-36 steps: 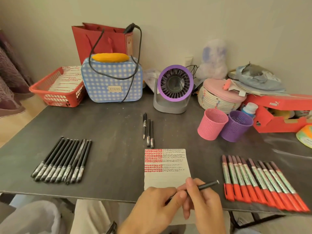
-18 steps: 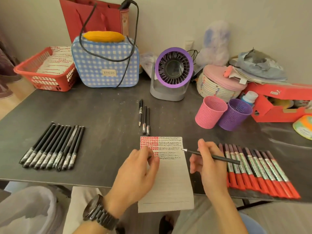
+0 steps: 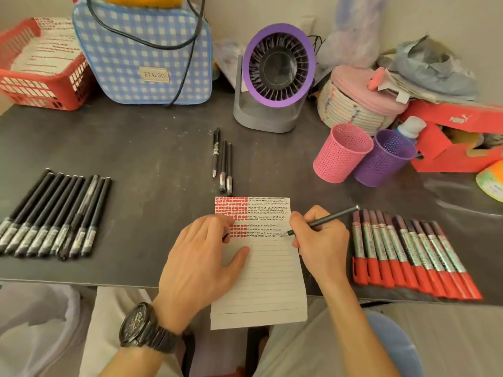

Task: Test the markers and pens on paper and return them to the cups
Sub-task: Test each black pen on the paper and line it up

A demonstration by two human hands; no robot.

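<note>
**While the left hand pins the paper, the right hand puts a pen to it**

As the slim dark pen slants down to the left, its tip touches the lined paper at the right end of the lowest row of black marks. The right hand's thumb and fingers are curled round the barrel near the tip, and the pen's back end points to the upper right. The left hand lies palm down on the left half of the sheet, with its fingers loosely extended and its thumb spread across the blank lines. A small dark bit shows beside its fingertips, but it is too small to identify. A black watch sits on that wrist.

The paper lies at the lower centre of the frame. Its bottom edge hangs past the near edge of the dark table. Red blocks fill its upper left corner, and rows of black marks run beside them.

Just above the sheet, three pens lie side by side. At the left of the frame is a row of black pens. At the lower right is a row of red markers, close to the right hand.

A pink cup and a purple cup stand touching at the right, above the markers.

Along the back are a red basket, a blue checked bag, a purple-rimmed fan and a red shoebox.
</note>
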